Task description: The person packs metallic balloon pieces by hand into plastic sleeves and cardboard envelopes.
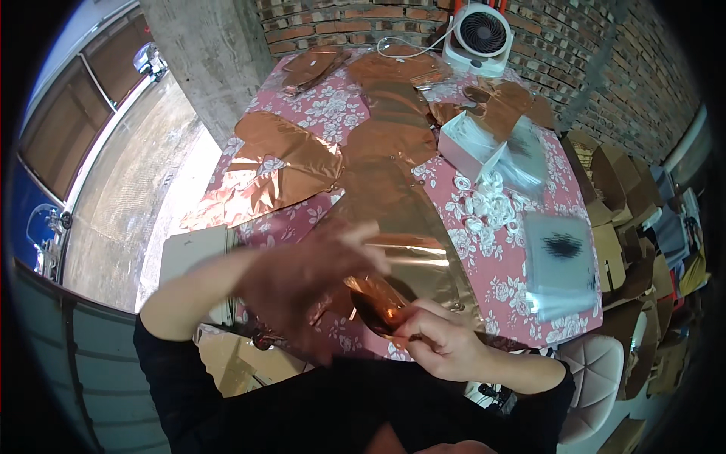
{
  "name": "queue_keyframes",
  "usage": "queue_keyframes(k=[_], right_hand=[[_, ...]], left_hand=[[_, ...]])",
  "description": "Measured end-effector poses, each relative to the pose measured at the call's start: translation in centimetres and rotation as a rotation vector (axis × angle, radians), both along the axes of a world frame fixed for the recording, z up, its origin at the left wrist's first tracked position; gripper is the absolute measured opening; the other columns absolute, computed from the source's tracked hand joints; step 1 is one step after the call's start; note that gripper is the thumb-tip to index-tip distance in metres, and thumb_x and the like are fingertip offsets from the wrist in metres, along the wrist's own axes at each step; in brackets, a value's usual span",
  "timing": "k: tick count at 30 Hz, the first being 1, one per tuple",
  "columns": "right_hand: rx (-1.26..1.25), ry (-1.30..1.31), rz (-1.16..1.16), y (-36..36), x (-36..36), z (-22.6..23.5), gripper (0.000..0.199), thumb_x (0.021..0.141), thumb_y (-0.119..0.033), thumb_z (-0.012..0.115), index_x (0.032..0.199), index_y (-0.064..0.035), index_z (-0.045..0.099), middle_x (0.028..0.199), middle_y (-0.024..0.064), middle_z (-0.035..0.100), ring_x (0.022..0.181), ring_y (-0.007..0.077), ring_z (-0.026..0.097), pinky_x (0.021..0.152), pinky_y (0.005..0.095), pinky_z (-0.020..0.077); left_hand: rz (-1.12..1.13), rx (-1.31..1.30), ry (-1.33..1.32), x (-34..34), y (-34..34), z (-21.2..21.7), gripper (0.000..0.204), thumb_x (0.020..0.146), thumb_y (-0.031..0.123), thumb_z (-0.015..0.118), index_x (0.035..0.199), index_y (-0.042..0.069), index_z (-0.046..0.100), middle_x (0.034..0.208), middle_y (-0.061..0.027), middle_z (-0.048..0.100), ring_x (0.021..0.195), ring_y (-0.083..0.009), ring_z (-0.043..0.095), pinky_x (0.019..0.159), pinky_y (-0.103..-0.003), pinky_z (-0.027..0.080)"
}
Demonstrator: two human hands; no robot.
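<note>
A copper foil piece (pixel 376 303) is pinched by the right hand (pixel 439 340); the blurred left hand (pixel 302 280), fingers spread, hides part of it at lower centre.

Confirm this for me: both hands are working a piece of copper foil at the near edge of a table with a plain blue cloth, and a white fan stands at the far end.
Not quite. The head view shows the tablecloth is pink with white flowers, not plain blue. The rest holds: the left hand and right hand work a piece of copper foil at the near edge, and the white fan stands at the far end.
</note>
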State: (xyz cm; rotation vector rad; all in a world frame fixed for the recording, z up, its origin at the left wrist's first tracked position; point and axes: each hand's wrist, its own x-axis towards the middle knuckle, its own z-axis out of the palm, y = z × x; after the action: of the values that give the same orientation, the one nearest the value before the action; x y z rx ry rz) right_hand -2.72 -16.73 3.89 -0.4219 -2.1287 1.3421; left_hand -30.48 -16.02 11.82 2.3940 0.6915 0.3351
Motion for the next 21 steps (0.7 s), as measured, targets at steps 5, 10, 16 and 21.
queue_keyframes(k=[5,10,16,21], right_hand=[[0.241,-0.033,-0.015,-2.2,-1.7,0.1,0.016,0.080,0.005,0.061,0.093,-0.0025,0.060,0.094,0.0118,0.057,0.080,0.0280,0.059,0.067,0.0345,0.0486],[0.257,0.035,0.178,-0.3,-1.8,0.8,0.023,0.084,-0.001,0.061,0.106,-0.0019,0.061,0.103,0.0137,0.061,0.088,0.0255,0.062,0.075,0.0328,0.0503],[0.527,-0.221,-0.282,14.9,-4.3,-3.0,0.030,0.096,-0.021,0.052,0.116,0.0012,0.058,0.122,0.0215,0.059,0.114,0.0384,0.056,0.096,0.0411,0.0450],[0.850,-0.629,-0.406,24.4,-6.2,-8.9,0.047,0.100,-0.040,0.034,0.122,-0.0042,0.055,0.131,0.0214,0.052,0.124,0.0389,0.048,0.105,0.0488,0.0352]], left_hand=[[0.235,0.260,-0.018,2.9,-6.6,-4.3,0.050,0.070,0.023,0.081,0.110,0.008,0.055,0.113,-0.0129,0.056,0.128,-0.0391,0.044,0.106,-0.061,0.027],[0.292,0.397,-0.092,1.9,-8.1,-7.5,0.015,0.071,0.009,0.072,0.076,0.009,0.059,0.084,-0.0062,0.058,0.113,-0.0296,0.054,0.105,-0.058,0.030],[0.259,0.382,-0.034,-1.3,-9.8,-8.0,0.018,0.070,0.009,0.071,0.079,0.008,0.056,0.097,-0.0064,0.059,0.119,-0.0336,0.049,0.109,-0.057,0.031],[0.262,0.270,-0.028,-3.0,-9.6,-9.2,0.021,0.072,0.010,0.074,0.082,0.006,0.056,0.116,-0.0137,0.056,0.123,-0.0379,0.047,0.098,-0.047,0.045]])
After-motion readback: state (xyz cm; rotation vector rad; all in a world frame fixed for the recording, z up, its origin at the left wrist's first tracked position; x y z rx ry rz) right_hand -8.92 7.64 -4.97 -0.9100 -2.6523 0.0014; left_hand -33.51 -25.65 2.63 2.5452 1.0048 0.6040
